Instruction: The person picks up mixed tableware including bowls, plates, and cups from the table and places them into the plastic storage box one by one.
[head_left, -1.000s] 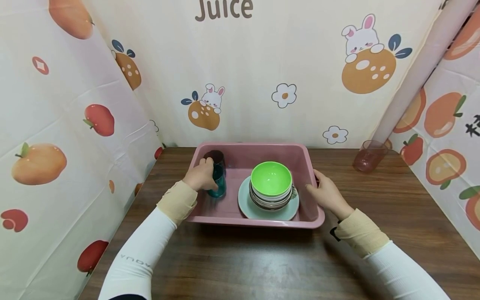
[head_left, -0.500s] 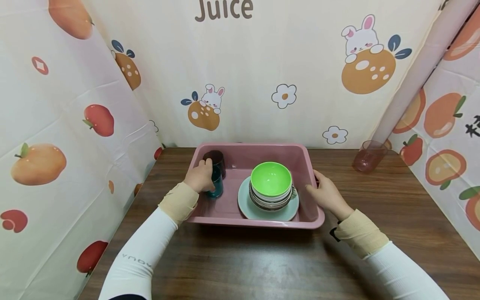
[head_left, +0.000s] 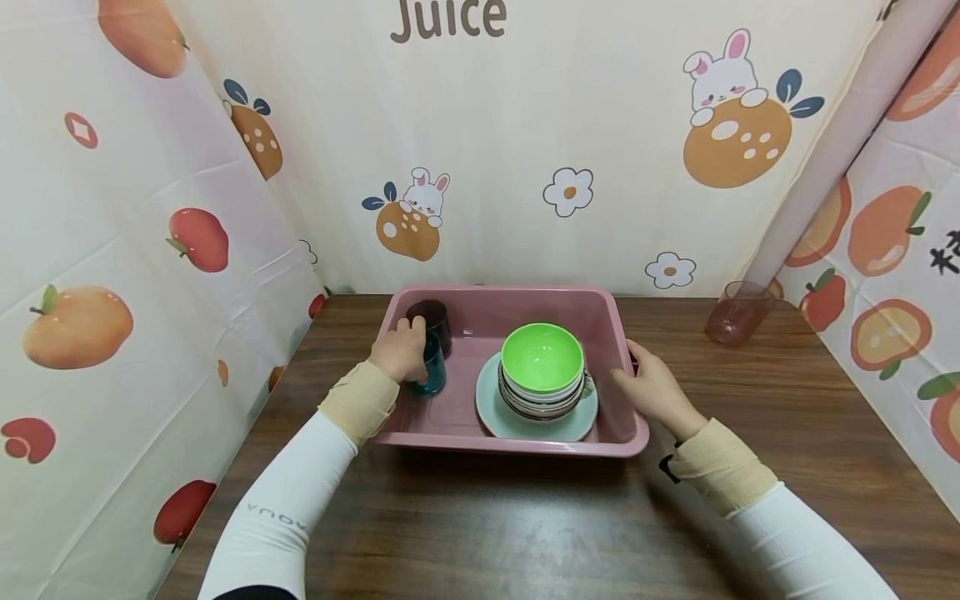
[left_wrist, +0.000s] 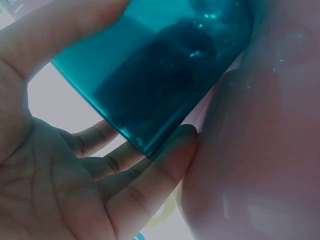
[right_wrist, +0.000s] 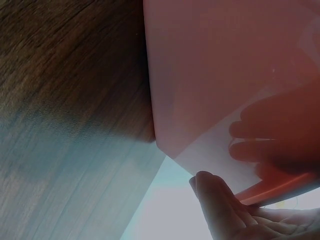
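Observation:
Inside the pink plastic basin (head_left: 480, 446), at its left end, my left hand (head_left: 402, 350) holds a teal see-through cup (head_left: 434, 367). The left wrist view has the thumb on one side of the teal cup (left_wrist: 150, 70) and the fingers on the other, near its rim. A dark cup (head_left: 431, 312) stands just behind it. My right hand (head_left: 663, 392) grips the basin's right side, thumb over the rim; the right wrist view shows its fingers under the rim, outside the wall. Right of centre in the basin, a bright green bowl (head_left: 543, 358) tops stacked bowls on a pale blue plate (head_left: 489, 404).
A pinkish see-through cup (head_left: 738, 315) stands at the back right of the brown wooden table (head_left: 480, 533). Fruit-printed curtains (head_left: 495, 233) enclose the table at the back and on both sides.
The teal cup has shifted slightly left in the basin, with my left hand on it. My right hand, the basin and the stacked dishes have stayed put.

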